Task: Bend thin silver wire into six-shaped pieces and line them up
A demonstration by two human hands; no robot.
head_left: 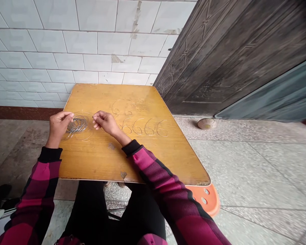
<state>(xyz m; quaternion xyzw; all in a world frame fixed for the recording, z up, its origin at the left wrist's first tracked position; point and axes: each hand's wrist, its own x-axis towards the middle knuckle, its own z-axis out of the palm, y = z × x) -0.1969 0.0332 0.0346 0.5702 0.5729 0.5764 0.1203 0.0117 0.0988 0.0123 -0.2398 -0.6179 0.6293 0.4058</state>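
Note:
A tangled coil of thin grey wire (79, 125) lies on the left side of the wooden table (153, 160). At the coil's left edge, my left hand (58, 126) is closed, thumb and forefinger pinched on a thin wire. Just right of the coil my right hand (105, 121) also pinches, with fine wire at its fingertips. The wire's exact path between the hands is too faint to follow. Several wire pieces bent like the figure 6, among them a wire six (162, 128) at the right end, lie in a row right of my right hand, with others behind.
White wall tiles (114, 44) stand behind the table's far edge. A dark carved wooden panel (206, 68) leans at the right. An orange stool (206, 199) shows under the near right corner. On the floor beyond lies a pale rounded object (206, 123).

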